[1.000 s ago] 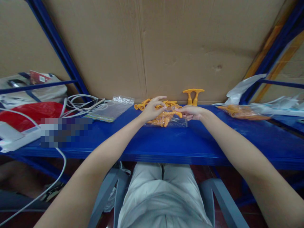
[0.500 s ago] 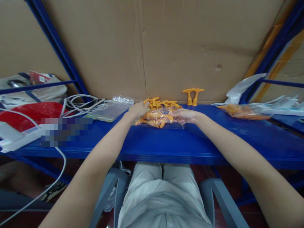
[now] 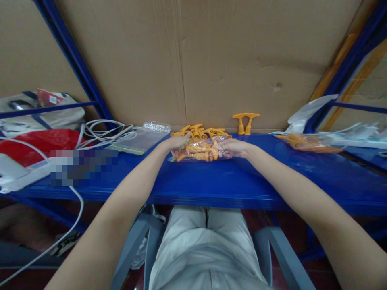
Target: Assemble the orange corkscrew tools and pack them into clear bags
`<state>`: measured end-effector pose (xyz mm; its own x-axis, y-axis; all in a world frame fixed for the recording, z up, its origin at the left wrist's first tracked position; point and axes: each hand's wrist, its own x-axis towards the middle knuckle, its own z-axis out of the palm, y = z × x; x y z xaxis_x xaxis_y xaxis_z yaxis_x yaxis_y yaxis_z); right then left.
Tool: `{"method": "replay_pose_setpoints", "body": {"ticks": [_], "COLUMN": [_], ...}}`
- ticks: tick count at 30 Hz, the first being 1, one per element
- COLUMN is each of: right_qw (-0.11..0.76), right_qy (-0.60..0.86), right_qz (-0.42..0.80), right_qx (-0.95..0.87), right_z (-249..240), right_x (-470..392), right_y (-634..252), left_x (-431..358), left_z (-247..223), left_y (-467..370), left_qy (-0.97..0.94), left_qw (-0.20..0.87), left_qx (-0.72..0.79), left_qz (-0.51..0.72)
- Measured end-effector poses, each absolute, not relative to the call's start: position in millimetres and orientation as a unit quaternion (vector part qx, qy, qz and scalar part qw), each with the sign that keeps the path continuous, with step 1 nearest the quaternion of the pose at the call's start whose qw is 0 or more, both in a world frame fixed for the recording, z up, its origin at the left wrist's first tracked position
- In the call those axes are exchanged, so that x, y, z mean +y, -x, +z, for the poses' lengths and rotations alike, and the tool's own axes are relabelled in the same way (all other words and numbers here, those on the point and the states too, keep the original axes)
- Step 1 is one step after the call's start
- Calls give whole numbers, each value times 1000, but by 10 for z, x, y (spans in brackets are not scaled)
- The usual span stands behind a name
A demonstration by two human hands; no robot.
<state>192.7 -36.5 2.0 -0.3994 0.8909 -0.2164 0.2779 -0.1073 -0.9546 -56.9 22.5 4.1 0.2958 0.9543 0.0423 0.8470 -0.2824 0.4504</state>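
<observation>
A clear plastic bag (image 3: pixel 198 151) with several orange T-shaped plastic pieces inside lies between my hands, low over the blue shelf. At its left end, my left hand (image 3: pixel 179 143) is closed on the bag's edge, near a small green patch. My right hand (image 3: pixel 234 147) grips the bag's right end, its fingers partly hidden by the shiny plastic. Right behind the bag sits a pile of loose orange T-shaped pieces (image 3: pixel 197 129). Two more orange T-shaped pieces (image 3: pixel 246 122) stand upright side by side against the cardboard.
A flat clear bag (image 3: pixel 131 141) and white cables (image 3: pixel 102 128) lie to the left, beside a red bag (image 3: pixel 45 145). On the right rests another bag of orange pieces (image 3: pixel 308 143). The blue shelf (image 3: pixel 217 183) backs onto a cardboard wall (image 3: pixel 211 60).
My left hand has moved slightly left and down, now holding the bag's left end. The bag has shifted a little, and its orange pieces lie differently. My right hand has barely moved.
</observation>
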Motion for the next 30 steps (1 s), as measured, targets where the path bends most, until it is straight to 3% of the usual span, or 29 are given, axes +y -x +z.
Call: {"method": "replay_pose_setpoints", "body": {"ticks": [4, 11, 16, 21, 30], "right_qw": [226, 248, 280, 279, 281], "right_qy": [491, 500, 517, 453, 475], "right_qz": [520, 442, 484, 526, 357], "right_qx": [-661, -702, -648, -663, -754], "right_z": [20, -1, 171, 272, 205], "right_x": [-346, -284, -254, -302, -316], "right_y": [-1975, -2047, -2148, -2218, -2192], "left_x": [183, 188, 254, 333, 314], "left_z": [70, 47, -9, -81, -100], "left_y": [518, 499, 479, 442, 393], "left_qy": [-729, -787, -817, -861, -892], "left_qw": [237, 161, 56, 48, 105], "left_qx": [635, 584, 541, 460, 403], "left_qz": [101, 120, 188, 213, 177]}}
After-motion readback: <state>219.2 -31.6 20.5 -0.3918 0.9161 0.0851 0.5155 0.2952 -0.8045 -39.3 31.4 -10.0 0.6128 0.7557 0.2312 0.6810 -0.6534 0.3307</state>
